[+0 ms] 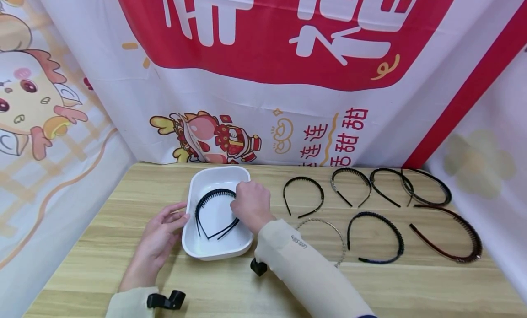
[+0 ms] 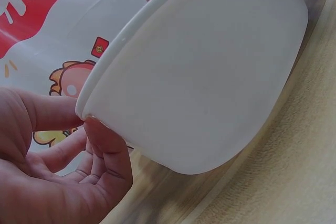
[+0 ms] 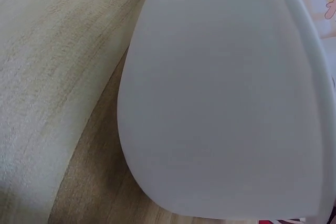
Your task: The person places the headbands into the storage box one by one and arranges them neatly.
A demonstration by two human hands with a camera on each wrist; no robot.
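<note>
Currently, left hand [image 1: 161, 234] pinches white tub [image 1: 216, 255]; black headbands [image 1: 208, 197] run under right hand [image 1: 252, 205], grip unclear

The head view is bright, evenly lit from above, the white container [image 1: 197, 249] glowing pale under the right hand [image 1: 252, 206]; far to that hand's right, the pale flower [image 1: 477, 160] is blurred. The left-wrist view is dimmer: beyond the left hand [image 2: 60, 187], the container's outer wall lies in flat grey shade. The right-wrist view is duller too, with a brown wedge beside the container, perhaps its shadow.
</note>
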